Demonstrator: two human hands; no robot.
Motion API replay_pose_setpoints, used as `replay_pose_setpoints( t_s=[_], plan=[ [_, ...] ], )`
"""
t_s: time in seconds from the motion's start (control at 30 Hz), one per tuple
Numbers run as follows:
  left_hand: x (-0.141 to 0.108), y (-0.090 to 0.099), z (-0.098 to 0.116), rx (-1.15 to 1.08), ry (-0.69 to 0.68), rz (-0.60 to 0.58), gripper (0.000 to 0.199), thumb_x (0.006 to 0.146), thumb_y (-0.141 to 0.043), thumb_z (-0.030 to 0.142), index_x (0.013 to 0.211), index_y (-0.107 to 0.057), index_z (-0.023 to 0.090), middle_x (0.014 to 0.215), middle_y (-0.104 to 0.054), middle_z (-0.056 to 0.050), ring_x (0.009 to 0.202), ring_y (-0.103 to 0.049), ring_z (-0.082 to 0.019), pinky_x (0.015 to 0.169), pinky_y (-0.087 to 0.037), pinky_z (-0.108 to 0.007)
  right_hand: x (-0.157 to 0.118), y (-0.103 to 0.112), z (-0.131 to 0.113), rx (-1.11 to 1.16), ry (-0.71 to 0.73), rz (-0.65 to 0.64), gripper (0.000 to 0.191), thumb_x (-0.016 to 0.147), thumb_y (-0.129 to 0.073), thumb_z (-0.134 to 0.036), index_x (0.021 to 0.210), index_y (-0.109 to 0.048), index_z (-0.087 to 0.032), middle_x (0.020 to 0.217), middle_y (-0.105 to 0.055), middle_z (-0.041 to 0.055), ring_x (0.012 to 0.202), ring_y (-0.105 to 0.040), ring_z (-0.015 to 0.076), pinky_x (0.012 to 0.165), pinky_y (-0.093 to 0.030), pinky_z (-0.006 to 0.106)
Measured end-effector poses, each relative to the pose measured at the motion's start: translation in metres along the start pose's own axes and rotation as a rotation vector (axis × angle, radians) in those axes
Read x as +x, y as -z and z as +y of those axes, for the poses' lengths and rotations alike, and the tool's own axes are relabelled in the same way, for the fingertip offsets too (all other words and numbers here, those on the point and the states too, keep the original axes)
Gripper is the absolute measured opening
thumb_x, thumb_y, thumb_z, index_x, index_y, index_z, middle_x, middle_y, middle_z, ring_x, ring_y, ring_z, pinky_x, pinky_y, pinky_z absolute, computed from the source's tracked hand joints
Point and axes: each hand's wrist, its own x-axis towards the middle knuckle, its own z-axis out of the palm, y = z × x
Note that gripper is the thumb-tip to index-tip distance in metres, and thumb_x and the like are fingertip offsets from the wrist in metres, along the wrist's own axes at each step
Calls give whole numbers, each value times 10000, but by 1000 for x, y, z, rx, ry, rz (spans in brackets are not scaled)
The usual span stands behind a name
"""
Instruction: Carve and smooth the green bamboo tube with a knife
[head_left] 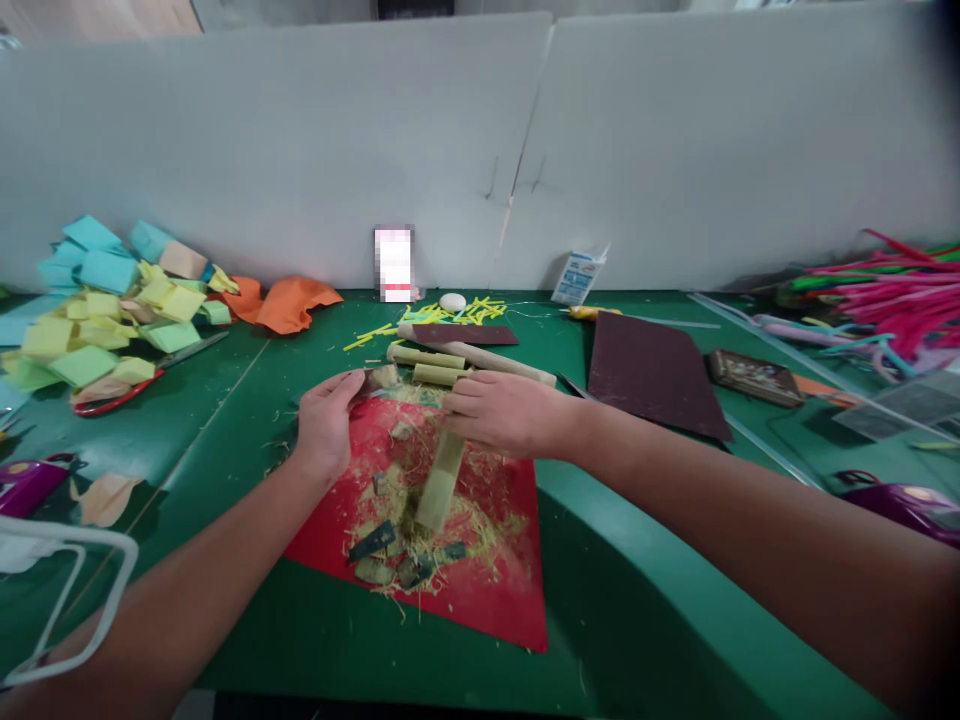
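My right hand (491, 412) is closed round the upper end of a pale bamboo strip (442, 480), which slants down over a red sheet (517, 590). My left hand (326, 425) pinches a small dark brown piece (366, 384), which looks like folded sandpaper, beside a pale stub (385, 376). Shavings and several dark green bamboo chips (372, 541) lie scattered on the sheet. Just beyond my hands are short bamboo pieces (439, 374) and a longer pale bamboo stick (502, 362).
A large brown sheet (649, 375) and a patterned box (754, 378) lie right. Folded paper pieces (97, 320), red-handled scissors (120, 397) and orange cloth (292, 305) are left. A phone (394, 264) leans on the grey partition (300, 150). Pink strips (892, 295) are heaped far right.
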Motion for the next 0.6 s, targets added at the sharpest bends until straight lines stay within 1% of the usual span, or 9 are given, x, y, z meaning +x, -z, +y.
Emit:
replay_pose_setpoints(
  t_s=[0.1,0.2,0.27,0.3,0.37,0.43,0.47,0.57,0.6],
  plan=[
    [1,2,-2,16,9,-7,176,649,-764,295,752,-730,156,764,-720,-33,702,-645,-135,696,-515,-254,-11,0,5,29,-34,21,264,939,-381,-258,1059,-605,-188,973,-606,59,925,-512,193,786,-377,336],
    [1,3,-4,45,10,-12,206,651,-761,309,786,-731,156,793,-723,-35,736,-652,-150,741,-521,-278,-22,-1,4,76,-100,67,284,915,-428,-313,1091,-597,-168,1028,-617,79,991,-507,207,876,-365,369],
    [1,4,-4,77,-5,-10,215,665,-750,323,806,-733,161,797,-724,-35,743,-654,-156,749,-523,-287,-25,-1,-4,83,-229,88,293,884,-463,-315,1093,-596,-159,1023,-624,75,991,-511,212,907,-360,369],
    [1,4,-3,101,-19,-8,218,677,-742,333,812,-735,162,803,-726,-38,749,-655,-161,752,-524,-291,-25,-1,-11,104,-314,73,296,859,-487,-301,1094,-596,-157,1015,-627,75,974,-519,211,897,-369,363],
    [0,5,-1,177,-56,-7,229,709,-716,361,829,-738,167,822,-729,-46,767,-658,-176,750,-525,-302,-22,-1,-29,156,-538,60,259,798,-536,-274,1016,-621,-163,931,-635,64,910,-537,209,838,-395,348],
    [-1,7,3,304,-115,-28,250,755,-672,388,869,-739,176,859,-730,-52,805,-658,-196,761,-521,-318,-15,-2,-49,149,-675,63,212,779,-554,-302,897,-631,-143,863,-631,88,848,-547,229,744,-414,354],
    [-1,8,6,392,-160,-55,256,783,-643,394,892,-737,182,885,-729,-52,834,-656,-204,782,-515,-326,-12,-3,-59,158,-778,48,191,773,-562,-312,851,-628,-150,839,-630,85,825,-550,229,711,-414,346],
    [-3,10,13,664,-365,-217,246,857,-553,357,930,-729,201,970,-714,-45,939,-632,-202,892,-472,-337,-3,-6,-81,203,-941,-1,166,778,-543,-299,827,-614,-156,843,-631,84,831,-561,233,673,-413,331],
    [-4,10,14,732,-442,-282,242,872,-532,336,931,-726,204,984,-709,-42,960,-622,-196,921,-456,-337,-1,-7,-85,224,-962,-9,161,775,-544,-299,820,-608,-158,849,-630,84,841,-565,232,672,-414,327]
  ],
)
